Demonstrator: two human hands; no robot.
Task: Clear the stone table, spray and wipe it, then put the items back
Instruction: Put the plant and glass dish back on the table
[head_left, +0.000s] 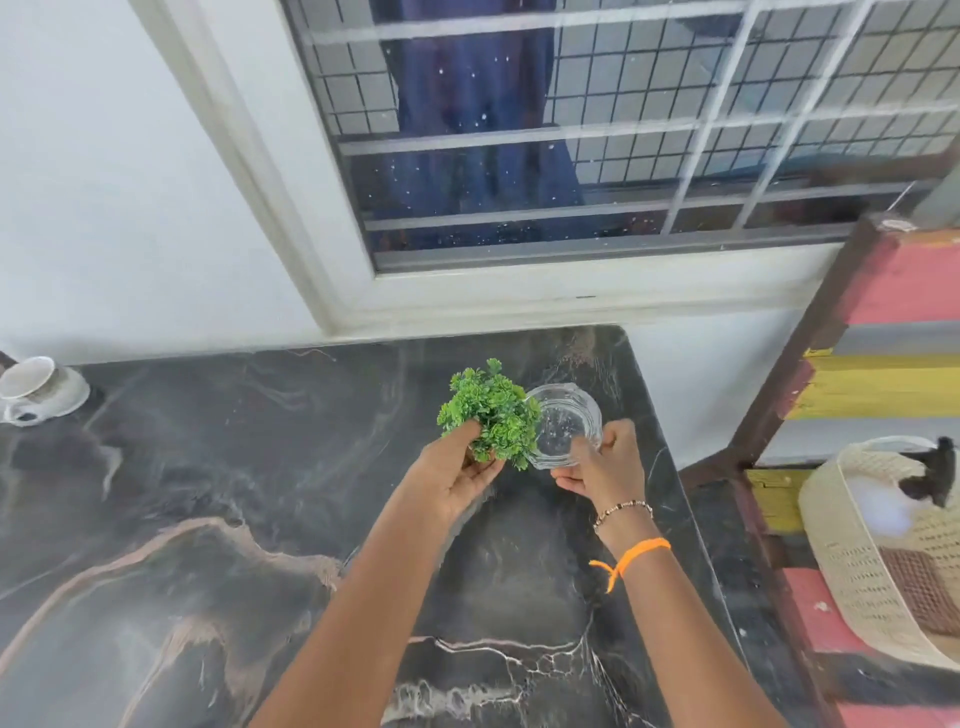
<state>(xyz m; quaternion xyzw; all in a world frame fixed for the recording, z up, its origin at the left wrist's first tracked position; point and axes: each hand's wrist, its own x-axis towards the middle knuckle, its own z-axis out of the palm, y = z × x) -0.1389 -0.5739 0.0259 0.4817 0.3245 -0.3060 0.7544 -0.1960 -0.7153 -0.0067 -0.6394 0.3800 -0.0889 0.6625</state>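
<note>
Green plant sprig (491, 410) sits gripped in the left hand (457, 475); just right of those fingers, the right hand (597, 467) pinches a clear glass bowl (563, 423) above the stone table (208, 493). Far left stands a white cup (31, 384).

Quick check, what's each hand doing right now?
Left hand: fingers curled round the small green plant, holding it.
Right hand: fingers gripping the near rim of the clear glass bowl.
</note>
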